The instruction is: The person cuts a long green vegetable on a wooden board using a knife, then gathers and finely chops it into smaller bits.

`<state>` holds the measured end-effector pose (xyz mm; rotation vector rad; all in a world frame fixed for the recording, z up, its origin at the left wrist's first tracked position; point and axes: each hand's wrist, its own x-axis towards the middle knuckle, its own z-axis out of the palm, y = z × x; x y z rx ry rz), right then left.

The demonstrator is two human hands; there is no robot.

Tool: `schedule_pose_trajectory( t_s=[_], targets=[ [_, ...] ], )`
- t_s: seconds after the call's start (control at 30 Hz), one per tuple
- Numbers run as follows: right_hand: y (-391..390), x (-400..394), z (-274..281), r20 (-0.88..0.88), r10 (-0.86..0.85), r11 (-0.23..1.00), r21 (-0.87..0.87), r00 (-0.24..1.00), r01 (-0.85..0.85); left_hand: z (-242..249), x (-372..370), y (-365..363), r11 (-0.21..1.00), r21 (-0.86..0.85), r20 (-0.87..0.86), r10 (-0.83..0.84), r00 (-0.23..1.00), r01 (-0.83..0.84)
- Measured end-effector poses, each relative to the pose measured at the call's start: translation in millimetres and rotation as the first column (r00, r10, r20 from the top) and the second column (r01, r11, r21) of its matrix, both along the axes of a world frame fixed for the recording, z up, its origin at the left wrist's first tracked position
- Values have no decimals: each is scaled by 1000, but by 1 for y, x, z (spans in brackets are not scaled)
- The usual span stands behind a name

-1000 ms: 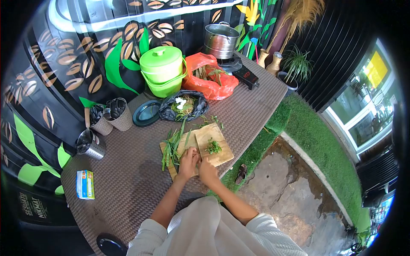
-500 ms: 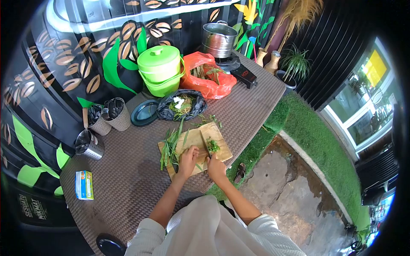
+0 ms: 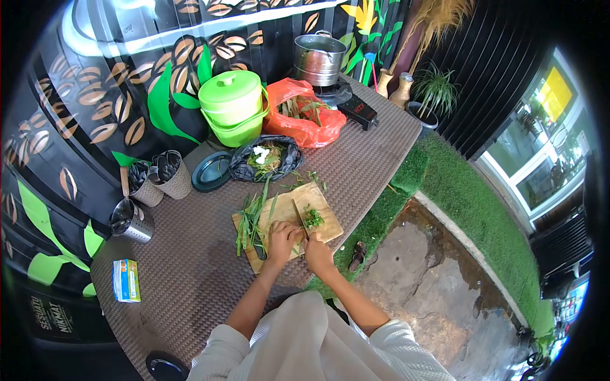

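Note:
A wooden cutting board [image 3: 327, 215] lies near the table's front edge. My right hand [image 3: 318, 253] is wrapped round the handle of a knife [image 3: 298, 211], whose blade points away from me over the board. Beside the blade, my left hand [image 3: 281, 241] rests on the board with its fingers bent together; what they hold, if anything, is too small to make out. Chopped greens [image 3: 312, 218] form a small heap right of the blade. Long green leaves [image 3: 251, 219] lie across the board's left side.
Behind the board are a black bag [image 3: 289, 166] of scraps, a dark plate [image 3: 211, 171], a green container [image 3: 232, 105], a red bag [image 3: 318, 134] and a steel pot [image 3: 319, 62] on a stove [image 3: 358, 112]. Cutlery holders [image 3: 172, 180] and a tissue pack [image 3: 126, 280] stand left.
The view has shifted slightly. Both hands remain at the board, with the knife still in my right hand and the chopped heap beside it.

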<state>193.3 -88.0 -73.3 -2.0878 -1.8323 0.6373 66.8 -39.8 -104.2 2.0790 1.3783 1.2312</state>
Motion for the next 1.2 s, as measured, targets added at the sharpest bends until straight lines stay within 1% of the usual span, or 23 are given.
schedule_pose_trajectory(
  t_s=[0.03, 0.07, 0.13, 0.17, 0.23, 0.27, 0.33, 0.43, 0.47, 0.53, 0.67, 0.73, 0.77, 0.87, 0.93, 1.0, 1.07, 1.1, 1.17, 1.2],
  targets=[
    [2, -1, -3, -2, -13, 1000, 16, 1000, 13, 0, 0, 0, 999, 40, -39, 4, 999, -2],
    [5, 0, -5, -2, -12, 1000, 16, 1000, 12, 0, -1, -1, 999, 40, -39, 4, 999, -3],
    [15, 3, -6, 29, 30, 999, 12, 999, -30, 0, 0, -1, 997, 82, -125, 3, 992, 7],
    [17, 5, -7, 30, 32, 999, 9, 999, -32, -1, 0, -2, 997, 80, -123, 4, 992, 6],
    [21, 9, -4, 41, 81, 996, 32, 996, -82, 0, -1, -2, 999, 41, -181, -9, 983, 16],
    [17, 8, -3, 42, 83, 996, 33, 996, -84, 1, 0, -2, 999, 41, -181, -6, 984, 14],
    [6, 0, -1, 29, 7, 1000, 8, 1000, -8, 0, 0, -1, 998, 58, -175, 1, 984, 9],
    [10, -7, -9, 56, 2, 1000, -29, 998, 0, 1, 0, -3, 996, 90, -203, 26, 979, -7],
    [18, -4, -12, 58, 6, 1000, -30, 998, -4, 2, 1, -2, 996, 90, -201, 29, 979, -11],
    [34, 3, -17, 27, 95, 995, 20, 995, -95, 1, 2, -5, 997, 75, -178, 34, 983, -20],
    [14, -2, -10, 12, 84, 994, 63, 996, -85, 1, 1, -2, 995, 96, -160, 30, 987, -14],
    [4, -11, -6, 44, -24, 999, -42, 999, 26, 4, 0, -3, 999, 49, -148, -3, 989, 10],
    [9, -8, -6, 48, -23, 999, -42, 999, 25, 4, 1, -3, 999, 48, -144, -3, 990, 10],
    [31, 1, -10, 3, 61, 998, -4, 998, -61, 7, 2, -6, 1000, 22, -161, 0, 987, 4],
    [21, -2, -3, 9, 54, 999, 2, 998, -55, 6, 2, -4, 996, 91, -138, 22, 990, -10],
    [12, -9, -2, 14, 48, 999, 12, 999, -48, 4, 1, -3, 997, 75, -128, 9, 992, 1],
    [9, -18, -11, 73, -36, 999, -37, 997, 39, 6, 1, -2, 998, 54, -112, -5, 994, 11],
    [15, -15, -11, 76, -35, 999, -36, 996, 38, 7, 1, -3, 999, 50, -124, -2, 992, 9],
    [27, -9, -10, -38, 23, 1000, -8, 999, -23, 9, 2, -6, 999, 38, -138, 1, 990, 5],
    [24, -9, -12, -41, 22, 1000, -10, 999, -23, 8, 2, -7, 999, 37, -147, 5, 989, 1]
  ],
)
